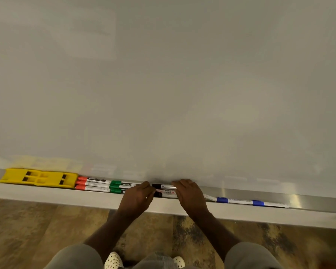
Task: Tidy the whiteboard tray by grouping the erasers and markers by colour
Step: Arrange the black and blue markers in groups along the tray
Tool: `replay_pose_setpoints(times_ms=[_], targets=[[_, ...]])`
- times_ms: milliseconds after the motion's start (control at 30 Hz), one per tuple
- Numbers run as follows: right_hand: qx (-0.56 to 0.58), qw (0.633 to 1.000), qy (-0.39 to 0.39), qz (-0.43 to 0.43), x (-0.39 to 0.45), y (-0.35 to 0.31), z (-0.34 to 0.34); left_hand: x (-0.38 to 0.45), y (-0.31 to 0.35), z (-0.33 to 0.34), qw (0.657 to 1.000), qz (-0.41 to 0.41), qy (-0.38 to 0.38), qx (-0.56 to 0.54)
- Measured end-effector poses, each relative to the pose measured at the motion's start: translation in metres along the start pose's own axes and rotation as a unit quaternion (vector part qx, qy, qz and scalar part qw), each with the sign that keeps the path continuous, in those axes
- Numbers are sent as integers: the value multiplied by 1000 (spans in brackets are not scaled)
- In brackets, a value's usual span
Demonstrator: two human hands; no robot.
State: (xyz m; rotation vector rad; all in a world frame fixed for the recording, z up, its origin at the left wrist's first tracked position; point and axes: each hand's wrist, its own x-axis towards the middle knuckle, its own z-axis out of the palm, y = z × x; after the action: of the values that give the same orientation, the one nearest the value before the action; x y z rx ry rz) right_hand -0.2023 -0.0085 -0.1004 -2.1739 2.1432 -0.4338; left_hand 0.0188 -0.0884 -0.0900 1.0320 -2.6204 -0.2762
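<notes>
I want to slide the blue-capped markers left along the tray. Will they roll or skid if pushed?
The blue-capped markers look like round, smooth, stiff barrels, so an end-on push would probably slide them. They lie end to end in the metal tray, whose front lip should stop any rolling off. They are probably light, so push gently.

Both hands forward — fingers curled

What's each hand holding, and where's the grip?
Both hands are on the black markers in the tray: left hand at the capped ends, right hand over the barrels. Whether either actually grips cannot be told.
</notes>
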Motion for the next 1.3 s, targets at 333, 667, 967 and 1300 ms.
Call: replay_pose_setpoints(times_ms=[333,667,967,1300], targets=[[74,997,29,24,-19,17,-5,11,13,2,998,11,-26,-58],[53,988,58,134,-76,111,-58,71,77,35,980,156,-118,-31],[-2,993,-55,100,-107,140,-79,98,117,60,950,222,-182,123],[9,988,-92,122,-94,146,-64,97,111,56,952,223,-164,131]])
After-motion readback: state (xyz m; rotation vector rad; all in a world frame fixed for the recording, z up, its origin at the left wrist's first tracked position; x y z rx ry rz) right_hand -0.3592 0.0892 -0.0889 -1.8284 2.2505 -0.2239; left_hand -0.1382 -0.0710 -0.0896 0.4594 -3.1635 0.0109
